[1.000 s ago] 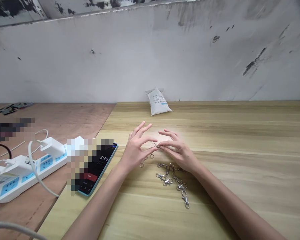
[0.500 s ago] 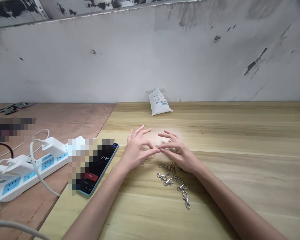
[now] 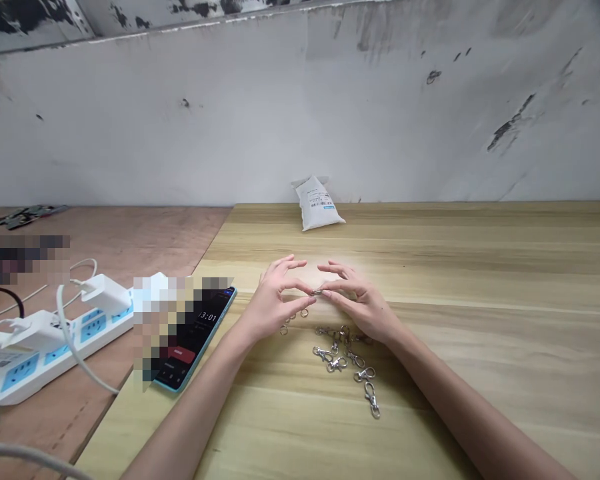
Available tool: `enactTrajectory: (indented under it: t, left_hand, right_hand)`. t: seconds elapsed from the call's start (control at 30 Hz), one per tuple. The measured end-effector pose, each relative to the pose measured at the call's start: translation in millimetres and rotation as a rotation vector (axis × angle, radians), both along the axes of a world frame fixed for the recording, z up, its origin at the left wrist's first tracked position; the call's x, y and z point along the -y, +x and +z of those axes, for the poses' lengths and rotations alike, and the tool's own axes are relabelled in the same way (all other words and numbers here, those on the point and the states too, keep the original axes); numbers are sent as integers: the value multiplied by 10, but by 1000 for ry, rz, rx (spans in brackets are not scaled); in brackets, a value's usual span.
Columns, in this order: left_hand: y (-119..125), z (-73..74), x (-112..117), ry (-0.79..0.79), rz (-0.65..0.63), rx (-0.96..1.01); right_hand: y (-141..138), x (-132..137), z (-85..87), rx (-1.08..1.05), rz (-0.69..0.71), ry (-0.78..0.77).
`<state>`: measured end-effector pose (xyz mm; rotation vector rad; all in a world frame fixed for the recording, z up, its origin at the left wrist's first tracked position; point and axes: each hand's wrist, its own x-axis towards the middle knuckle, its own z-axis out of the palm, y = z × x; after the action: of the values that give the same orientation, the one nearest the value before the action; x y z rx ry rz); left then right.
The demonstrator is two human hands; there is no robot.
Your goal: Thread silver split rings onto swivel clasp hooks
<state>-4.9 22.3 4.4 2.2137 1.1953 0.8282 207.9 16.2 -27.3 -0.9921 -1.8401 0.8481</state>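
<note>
My left hand [image 3: 270, 303] and my right hand [image 3: 357, 303] meet above the light wooden table [image 3: 480, 347]. Between their pinched fingertips sits a small metal key ring [image 3: 317, 292], with the other fingers fanned out. Just below the hands lie a few loose key rings [image 3: 293, 319] and a heap of silver lobster-claw clasps [image 3: 347, 363]. Whether a clasp is also pinched with the ring I cannot tell.
A phone [image 3: 193, 340] showing a timer lies at the table's left edge. On the reddish board to the left sits a white power strip [image 3: 45, 340] with chargers and cables. A small white packet [image 3: 317, 203] leans near the wall.
Both hands dipped toward the table half a second ago and rose slightly again, still pinching the ring together. The phone timer went from 3:00 to 3:01.
</note>
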Motion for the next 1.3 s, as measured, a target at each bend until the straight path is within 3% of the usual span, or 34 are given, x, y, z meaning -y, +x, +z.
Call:
enactTrajectory:
  t: [0.27, 0.43, 0.6, 0.9, 1.17, 1.3]
  left_hand:
    - [31, 29, 18, 393, 159, -146]
    - [82, -45, 36, 558, 124, -322]
    - [118, -80, 58, 526, 105, -381]
    - [94, -84, 33, 315, 133, -204]
    - [55, -32, 16, 463, 175, -146]
    - [69, -54, 20, 562, 139, -237]
  right_hand:
    - [-37, -14, -24, 39, -59, 9]
    - [-94, 20, -34, 64, -114, 76]
    - [-166, 62, -56, 63, -185, 119]
    - [-169, 63, -46, -48, -184, 38]
    - [-144, 21, -39, -85, -204, 12]
    - [-157, 40, -27, -50, -214, 34]
